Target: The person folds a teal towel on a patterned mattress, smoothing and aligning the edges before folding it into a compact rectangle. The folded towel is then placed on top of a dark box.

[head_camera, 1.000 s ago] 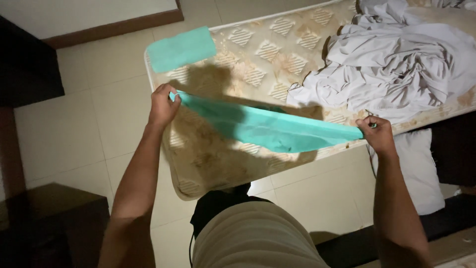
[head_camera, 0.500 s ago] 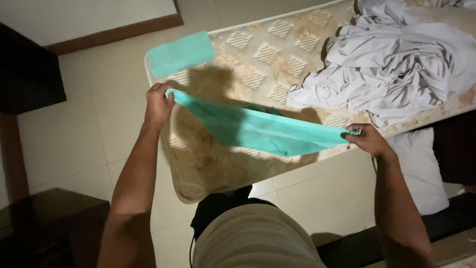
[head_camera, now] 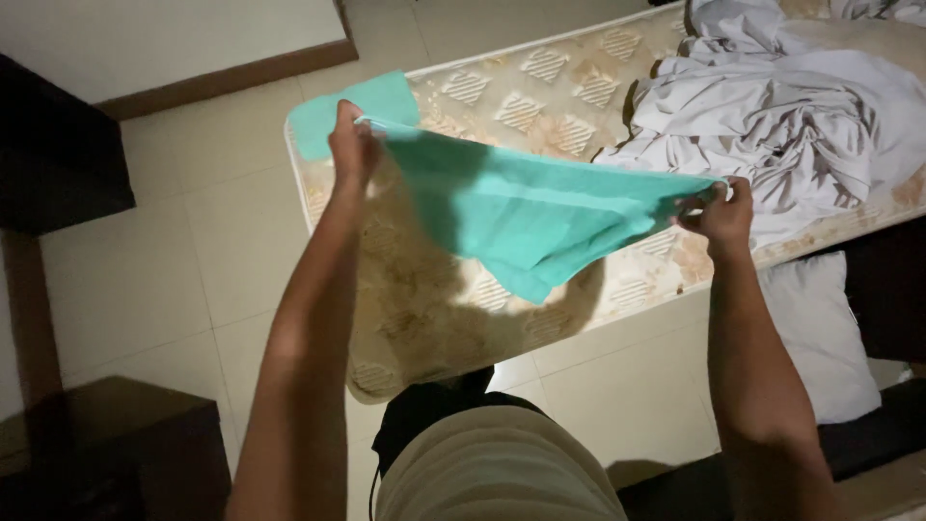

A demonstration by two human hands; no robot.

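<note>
Overhead, teal cloth [head_camera: 526,207] stretched left-right, sagging; left hand [head_camera: 353,147], right hand [head_camera: 719,214] grip pinching corners.

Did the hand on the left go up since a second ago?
Yes. The left hand rose toward the folded teal cloth lying on the mattress corner.

A single camera is sitting on the person's head and looking steeply down past the chest and both forearms. It is facing away from the body, toward the bare mattress [head_camera: 540,106] lying across the far half of the scene, with tiled floor [head_camera: 164,270] showing to the left and nearer. The arms are filling the near foreground, so the view is sitting close; no second view is sharing the scene
</note>
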